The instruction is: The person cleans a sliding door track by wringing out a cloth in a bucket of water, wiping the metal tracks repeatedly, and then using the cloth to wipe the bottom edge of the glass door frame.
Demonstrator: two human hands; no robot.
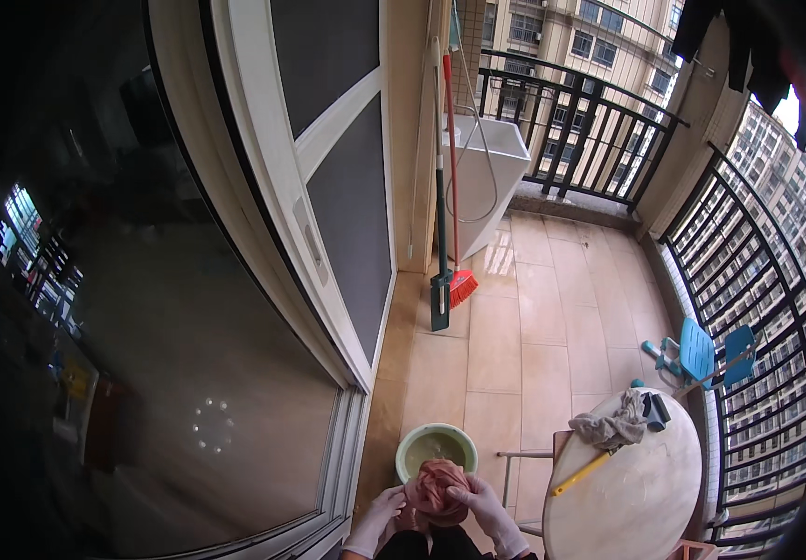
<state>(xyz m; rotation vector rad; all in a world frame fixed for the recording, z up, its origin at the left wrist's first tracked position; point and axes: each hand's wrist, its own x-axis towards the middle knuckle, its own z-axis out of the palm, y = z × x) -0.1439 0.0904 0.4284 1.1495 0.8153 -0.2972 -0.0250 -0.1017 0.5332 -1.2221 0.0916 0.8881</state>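
A crumpled reddish-pink cloth (440,485) is bunched up between my two hands, over the near side of a pale green basin (471,450). Cloudy water shows inside the basin, which stands on the tiled floor. Both hands wear thin whitish gloves. My left hand (381,519) is closed on the cloth's lower left edge, where a fold hangs down. My right hand (491,515) grips it from the right, thumb on top.
At right, a round whitish table (622,509) bears a grey rag (611,425) and a yellow-handled tool (578,474). Beyond it are blue folding seats (698,351) by the railing (762,280). A red broom (462,287), dark-green mop (439,299) and white sink (489,187) stand farther off. Left is a sliding door (305,238).
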